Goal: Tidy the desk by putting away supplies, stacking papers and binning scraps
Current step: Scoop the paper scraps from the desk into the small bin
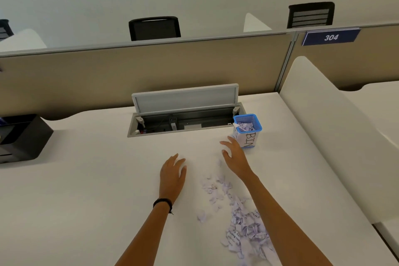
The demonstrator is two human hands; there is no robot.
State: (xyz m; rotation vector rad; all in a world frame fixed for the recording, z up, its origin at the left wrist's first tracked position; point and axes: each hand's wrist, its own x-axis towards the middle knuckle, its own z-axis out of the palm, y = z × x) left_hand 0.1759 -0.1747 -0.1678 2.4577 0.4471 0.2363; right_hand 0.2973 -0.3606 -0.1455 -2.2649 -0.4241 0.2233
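A small blue mesh bin (pixel 248 130) with a paper label reading "BIN" stands on the white desk (pixel 86 190), with torn paper inside it. A trail of torn paper scraps (pixel 235 207) lies on the desk from the middle toward the near right edge. My left hand (pixel 172 174) hovers palm down just left of the scraps, fingers relaxed, holding nothing. My right hand (pixel 235 156) is spread open just left of the bin and above the far end of the scraps, also holding nothing.
An open cable hatch (pixel 185 114) with its lid raised sits in the desk behind the hands. A black tray organiser (pixel 19 138) stands at the far left. A beige partition runs along the back, and a white divider (pixel 336 131) bounds the right side.
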